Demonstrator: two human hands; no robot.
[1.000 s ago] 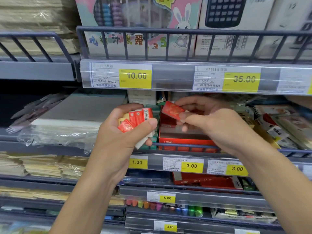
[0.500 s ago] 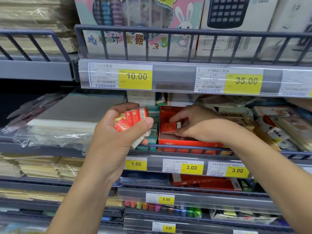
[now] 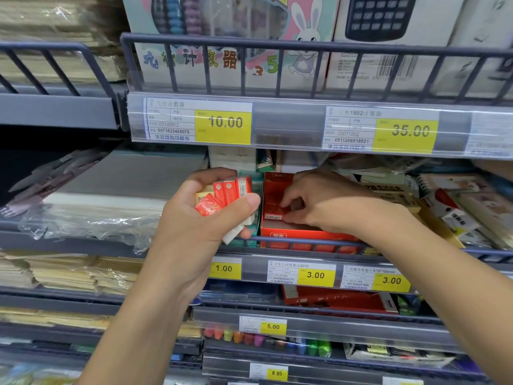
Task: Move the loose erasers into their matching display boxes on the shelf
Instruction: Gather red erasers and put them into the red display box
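My left hand (image 3: 200, 226) grips a bunch of several red-sleeved erasers (image 3: 224, 194), their white ends poking out below my thumb. It hovers just left of a red display box (image 3: 294, 233) on the middle shelf. My right hand (image 3: 324, 204) is down inside that box, its fingers curled round a red eraser (image 3: 274, 211) among the ones lying there. Between the red box and my left hand a green display box (image 3: 256, 190) shows only as a narrow strip.
A grey wire rail (image 3: 305, 240) runs along the shelf front below the box. Plastic-wrapped paper stacks (image 3: 91, 207) lie to the left, notebooks and packets (image 3: 455, 207) to the right. Price strips and lower shelves with markers sit below; boxed calculators stand above.
My right hand carried one red eraser from in front of the shelf down into the red box. The left hand stayed in place with its bunch.
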